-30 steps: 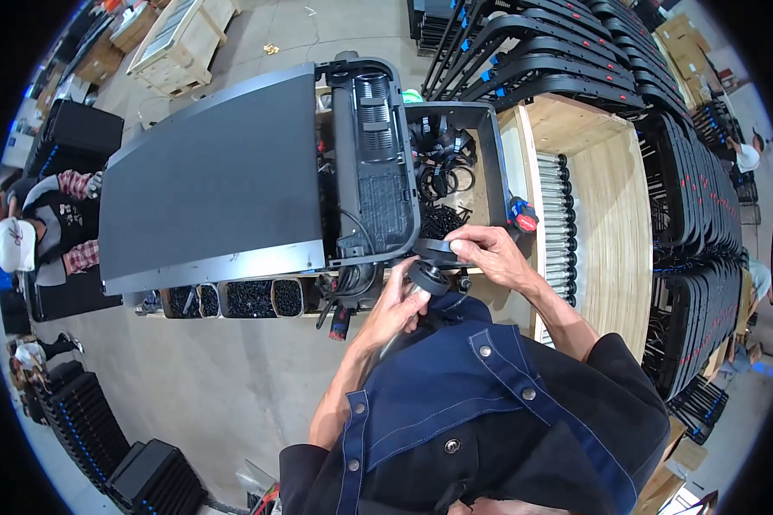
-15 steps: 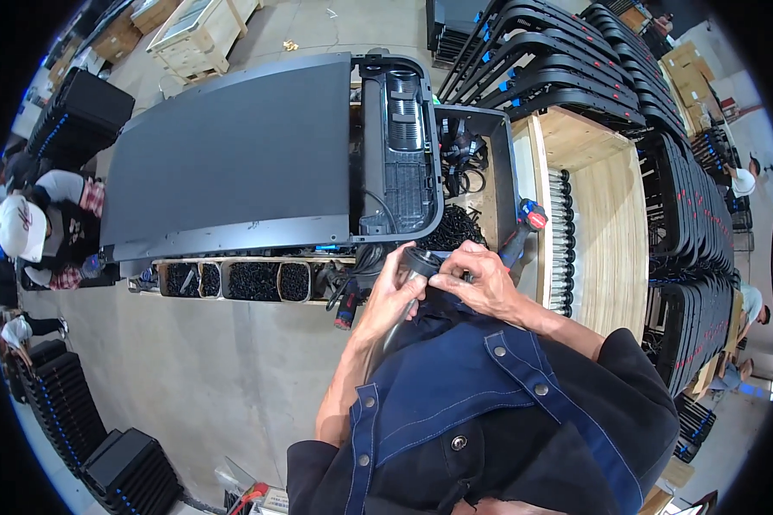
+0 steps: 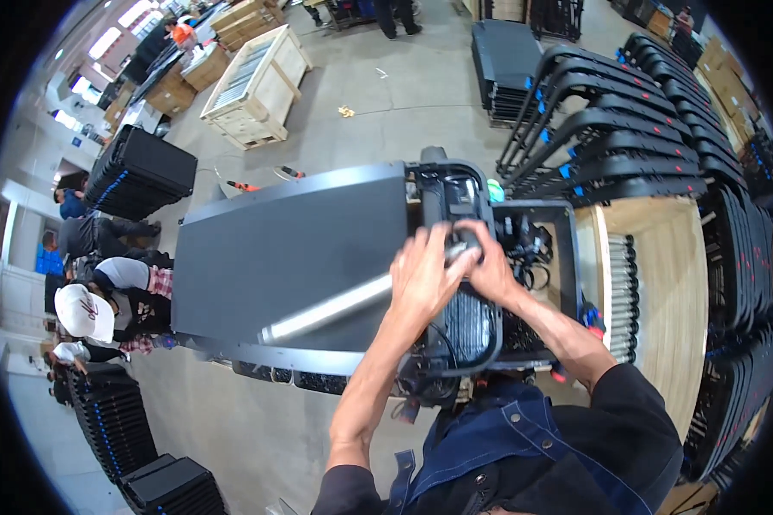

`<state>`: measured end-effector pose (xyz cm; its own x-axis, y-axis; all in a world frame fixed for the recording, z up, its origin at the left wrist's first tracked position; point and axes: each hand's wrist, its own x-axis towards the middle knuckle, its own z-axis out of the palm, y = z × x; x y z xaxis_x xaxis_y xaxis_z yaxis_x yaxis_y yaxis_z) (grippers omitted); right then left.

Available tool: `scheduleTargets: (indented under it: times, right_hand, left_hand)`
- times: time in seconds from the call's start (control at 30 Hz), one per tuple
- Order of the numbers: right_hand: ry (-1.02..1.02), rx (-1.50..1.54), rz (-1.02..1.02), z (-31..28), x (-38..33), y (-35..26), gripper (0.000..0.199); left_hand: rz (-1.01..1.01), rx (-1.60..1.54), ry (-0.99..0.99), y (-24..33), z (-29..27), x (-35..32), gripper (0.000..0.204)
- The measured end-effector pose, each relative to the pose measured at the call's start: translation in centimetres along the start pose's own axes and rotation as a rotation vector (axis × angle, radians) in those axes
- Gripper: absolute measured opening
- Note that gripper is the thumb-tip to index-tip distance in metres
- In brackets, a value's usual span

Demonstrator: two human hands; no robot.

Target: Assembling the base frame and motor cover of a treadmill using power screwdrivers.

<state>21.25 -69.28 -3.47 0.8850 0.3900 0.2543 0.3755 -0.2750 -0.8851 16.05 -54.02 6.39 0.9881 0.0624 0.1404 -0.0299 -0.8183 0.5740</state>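
Observation:
A silver metal roller (image 3: 335, 306) slants over the flat dark treadmill deck (image 3: 270, 245); I cannot tell if it touches the surface. My left hand (image 3: 423, 270) is closed round the roller close to its black end. At that end, my right hand (image 3: 489, 264) has its fingers curled over the black end piece (image 3: 467, 242), which they partly hide. Both hands are above the black-framed housing (image 3: 477, 330) at the deck's right side. Motion blurs the roller and the fingers slightly.
Beside the housing stands a dark bin (image 3: 567, 225) with black cables and small parts. Further right, a wooden crate (image 3: 674, 283) holds a row of similar rollers (image 3: 624, 296). Black frames (image 3: 610, 129) are stacked behind. A person in a white cap (image 3: 86, 311) is at the deck's left end.
Both hands have moved up and away from my body, carrying the roller over the deck. The roller was close against me before. My view has tilted up, showing more floor behind.

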Motion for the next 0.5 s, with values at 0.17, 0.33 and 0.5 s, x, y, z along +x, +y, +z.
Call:
scheduleTargets:
  times: [0.17,0.33,0.5]
  right_hand:
    - [0.087,0.103,0.476,-1.8,15.0,5.6,0.076]
    - [0.086,0.125,0.535,-2.8,23.1,11.2,0.071]
    - [-0.028,0.113,0.554,-1.9,28.1,12.6,0.079]
  left_hand:
    - [0.015,-0.065,0.261,-6.6,2.1,8.5,0.019]
    - [0.091,0.321,0.178,-18.5,3.4,14.2,0.024]
    - [0.133,0.357,-0.240,-21.0,0.5,17.1,0.038]
